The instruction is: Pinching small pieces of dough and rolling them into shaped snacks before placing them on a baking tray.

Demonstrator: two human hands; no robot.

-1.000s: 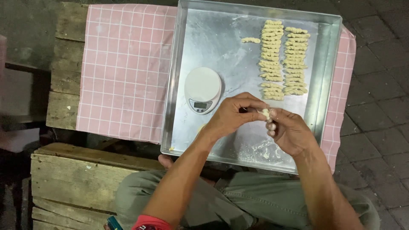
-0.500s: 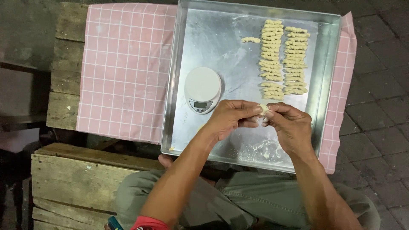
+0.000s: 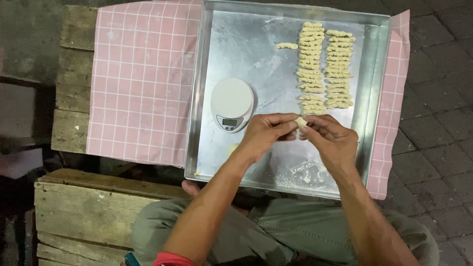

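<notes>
1. The left hand point(image 3: 265, 132) and the right hand point(image 3: 331, 138) meet over the middle of a big metal tray point(image 3: 212, 59).
2. Both hands pinch one small piece of dough point(image 3: 300, 120). It sits right between the fingertips of the two hands, so both hands are closed on it.
3. The fingers of each hand are curled in, and only a bit of the pale dough peeks out between them.
4. The piece of dough is held up above the tray floor, just below the rows of dough sticks point(image 3: 325, 66).
5. The dough sticks lie in two neat rows in the far right part of the tray. The nearest ones are just beside the fingertips.
6. One lone dough stick point(image 3: 287, 46) lies by itself to the left of the rows.
7. A small round white scale point(image 3: 231, 103) stands in the tray, just to the left of the left hand.
8. The tray floor near the hands is dusted with flour point(image 3: 305, 172).
9. The tray rests on a pink checked cloth point(image 3: 143, 79), and the cloth lies on a wooden bench point(image 3: 74, 54).
</notes>
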